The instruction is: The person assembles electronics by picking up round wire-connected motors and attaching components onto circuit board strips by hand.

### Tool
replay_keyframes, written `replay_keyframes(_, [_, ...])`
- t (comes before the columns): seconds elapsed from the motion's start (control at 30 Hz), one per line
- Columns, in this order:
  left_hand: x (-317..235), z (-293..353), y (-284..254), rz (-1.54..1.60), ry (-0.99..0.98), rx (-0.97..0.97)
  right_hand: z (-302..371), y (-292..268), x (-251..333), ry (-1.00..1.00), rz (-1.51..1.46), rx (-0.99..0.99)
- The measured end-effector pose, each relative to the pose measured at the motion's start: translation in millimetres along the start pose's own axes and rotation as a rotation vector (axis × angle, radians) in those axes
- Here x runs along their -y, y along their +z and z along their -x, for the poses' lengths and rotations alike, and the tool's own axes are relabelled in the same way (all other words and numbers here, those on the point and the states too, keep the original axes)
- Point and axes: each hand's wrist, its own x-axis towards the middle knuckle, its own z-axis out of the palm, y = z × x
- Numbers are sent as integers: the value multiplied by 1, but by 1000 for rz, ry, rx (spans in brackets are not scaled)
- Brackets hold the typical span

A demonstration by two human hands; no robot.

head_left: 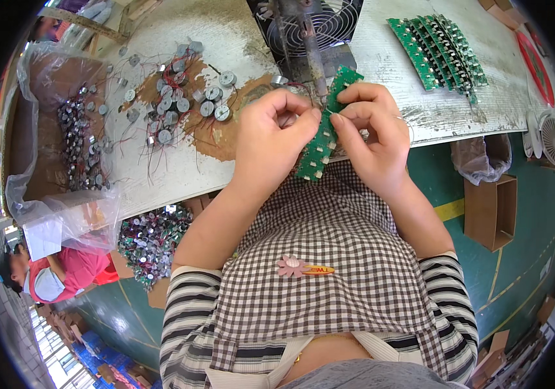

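Left hand [267, 139] and right hand [381, 139], both pinched — gripping a green circuit board [318, 154] between them; round motors [223, 113] lie leftward.

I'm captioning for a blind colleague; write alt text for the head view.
A person's left hand and right hand pinch close together at a green circuit board by a worn white worktable. Wired round metal parts lie left, more green boards right, a fan behind.

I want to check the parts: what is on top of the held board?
White parts sit on the board; what the left hand and right hand cover cannot be seen.
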Motion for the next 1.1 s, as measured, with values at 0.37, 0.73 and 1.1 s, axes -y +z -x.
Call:
replay_keyframes(0.37, [5,7,3,31,2,-1,14,2,5,218,-321,-85])
replay_keyframes(0.73, [4,-4,5,45,44,-69,-3,3,5,93,-49,-17])
replay_keyframes(1.1, [2,2,4,-5,-31,-30,3,2,9,-115,157,-44])
